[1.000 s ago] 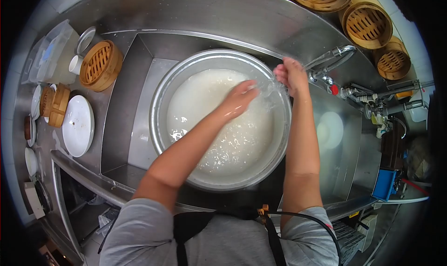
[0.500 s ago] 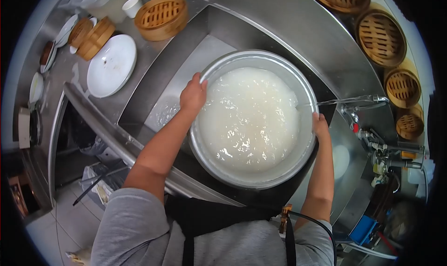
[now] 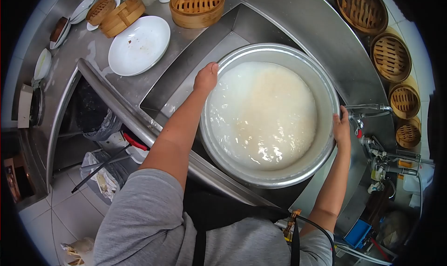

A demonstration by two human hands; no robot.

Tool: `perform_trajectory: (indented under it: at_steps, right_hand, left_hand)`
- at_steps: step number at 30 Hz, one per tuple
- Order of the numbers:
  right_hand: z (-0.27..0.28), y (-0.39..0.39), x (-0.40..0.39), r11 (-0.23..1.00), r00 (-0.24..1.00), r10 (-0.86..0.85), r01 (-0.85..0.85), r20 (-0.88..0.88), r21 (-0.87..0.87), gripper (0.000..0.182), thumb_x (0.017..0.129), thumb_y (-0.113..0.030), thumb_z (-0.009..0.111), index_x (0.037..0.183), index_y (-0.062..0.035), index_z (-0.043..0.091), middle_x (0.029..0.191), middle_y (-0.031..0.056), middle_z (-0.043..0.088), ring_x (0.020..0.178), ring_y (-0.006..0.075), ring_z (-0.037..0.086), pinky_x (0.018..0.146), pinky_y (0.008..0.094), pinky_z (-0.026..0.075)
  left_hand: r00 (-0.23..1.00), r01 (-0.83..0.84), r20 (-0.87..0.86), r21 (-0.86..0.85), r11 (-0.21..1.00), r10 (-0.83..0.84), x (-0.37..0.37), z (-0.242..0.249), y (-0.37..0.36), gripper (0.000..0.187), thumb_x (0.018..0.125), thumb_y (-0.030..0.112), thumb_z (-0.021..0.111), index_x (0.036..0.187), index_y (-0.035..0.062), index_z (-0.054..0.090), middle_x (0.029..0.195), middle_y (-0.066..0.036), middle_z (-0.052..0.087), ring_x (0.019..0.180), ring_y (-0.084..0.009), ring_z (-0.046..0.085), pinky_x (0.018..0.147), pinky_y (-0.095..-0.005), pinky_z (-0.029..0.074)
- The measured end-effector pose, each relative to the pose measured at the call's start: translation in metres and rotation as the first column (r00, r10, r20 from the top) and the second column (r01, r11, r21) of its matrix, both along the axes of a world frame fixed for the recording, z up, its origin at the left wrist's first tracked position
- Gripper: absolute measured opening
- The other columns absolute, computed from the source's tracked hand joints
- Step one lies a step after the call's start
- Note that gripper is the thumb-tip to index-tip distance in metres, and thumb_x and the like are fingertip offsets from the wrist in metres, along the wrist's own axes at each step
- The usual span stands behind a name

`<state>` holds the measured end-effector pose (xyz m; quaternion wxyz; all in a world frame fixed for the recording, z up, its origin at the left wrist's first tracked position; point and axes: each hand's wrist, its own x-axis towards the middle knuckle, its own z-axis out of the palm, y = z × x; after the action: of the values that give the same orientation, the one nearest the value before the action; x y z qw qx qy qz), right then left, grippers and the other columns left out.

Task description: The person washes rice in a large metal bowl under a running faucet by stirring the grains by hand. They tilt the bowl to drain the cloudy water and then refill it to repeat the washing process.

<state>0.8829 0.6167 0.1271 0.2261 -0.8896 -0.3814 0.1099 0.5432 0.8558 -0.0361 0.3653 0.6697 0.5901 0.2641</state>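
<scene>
A large round metal basin [image 3: 328, 87] sits over the sink, filled with cloudy white liquid [image 3: 233, 126]. Beneath the surface, a beige patch shows across the middle and right. My left hand [image 3: 206, 76] is closed on the upper left rim, thumb on top. On the opposite side, my right hand [image 3: 342, 128] grips the right rim, with its fingers partly hidden around the outer wall. Just beyond that hand is the metal faucet [image 3: 372, 107].
Along the steel sink [image 3: 195, 70] lie a used white plate [image 3: 139, 47] and a bamboo steamer [image 3: 197, 7]. More bamboo steamers [image 3: 391, 56] line the right ledge. Below the counter on the left stands a lined bin [image 3: 104, 173]. Pipes and valves [image 3: 377, 156] are at right.
The basin sits further right in view, both hands still on its rim. Its liquid looks calmer and the beige patch is clearer. The water stream over the right rim no longer shows.
</scene>
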Motion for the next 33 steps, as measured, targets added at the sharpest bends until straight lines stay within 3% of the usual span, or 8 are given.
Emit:
perform_trajectory:
  at_steps: [15,18,24,27,33]
  right_hand:
    - [0.072,0.072,-0.070,0.999,0.993,0.044,-0.041,0.108,-0.028,0.039,0.083,-0.014,0.044,0.120,-0.0050,0.038,0.110,0.0197,0.050,0.103,0.0273,0.049,0.087,0.0307,0.036]
    - [0.075,0.079,-0.073,0.998,0.989,0.045,-0.040,0.141,-0.042,0.039,0.082,-0.014,0.044,0.120,-0.0049,0.038,0.111,0.0197,0.050,0.103,0.0279,0.049,0.087,0.0314,0.036]
    - [0.081,0.086,-0.082,0.998,0.981,0.044,-0.034,0.188,-0.053,0.039,0.082,-0.014,0.044,0.119,-0.0052,0.040,0.111,0.0200,0.050,0.104,0.0293,0.049,0.087,0.0325,0.036]
    - [0.081,0.087,-0.082,0.998,0.975,0.060,-0.051,0.214,-0.047,0.039,0.081,-0.014,0.044,0.119,-0.0062,0.040,0.110,0.0202,0.050,0.103,0.0299,0.049,0.087,0.0327,0.037]
    - [0.086,0.098,-0.092,0.998,0.965,0.041,-0.025,0.258,-0.065,0.039,0.081,-0.016,0.044,0.119,-0.0090,0.041,0.107,0.0200,0.052,0.100,0.0307,0.051,0.085,0.0339,0.038]
  left_hand:
    - [0.978,-0.092,0.180,-0.064,0.994,0.102,-0.026,-0.031,0.028,0.038,0.085,0.034,0.036,0.101,0.0053,0.055,0.097,-0.019,0.056,0.092,-0.0343,0.052,0.080,-0.0368,0.040]
    - [0.943,-0.127,0.302,-0.062,0.990,0.140,-0.026,-0.042,0.031,0.039,0.085,0.035,0.036,0.101,0.0044,0.054,0.096,-0.019,0.056,0.091,-0.0343,0.052,0.079,-0.0369,0.040]
    - [0.929,-0.156,0.325,-0.093,0.983,0.178,-0.027,-0.039,0.035,0.039,0.085,0.035,0.036,0.100,0.0038,0.054,0.094,-0.018,0.057,0.088,-0.0345,0.053,0.078,-0.0372,0.041]
    - [0.957,-0.170,0.246,0.032,0.985,0.157,-0.028,-0.057,0.040,0.039,0.085,0.035,0.036,0.100,0.0040,0.054,0.094,-0.019,0.056,0.088,-0.0349,0.053,0.078,-0.0376,0.041]
    - [0.935,-0.169,0.309,-0.048,0.984,0.175,-0.031,-0.065,0.041,0.038,0.085,0.034,0.035,0.103,0.0048,0.054,0.098,-0.020,0.055,0.093,-0.0357,0.051,0.082,-0.0382,0.040]
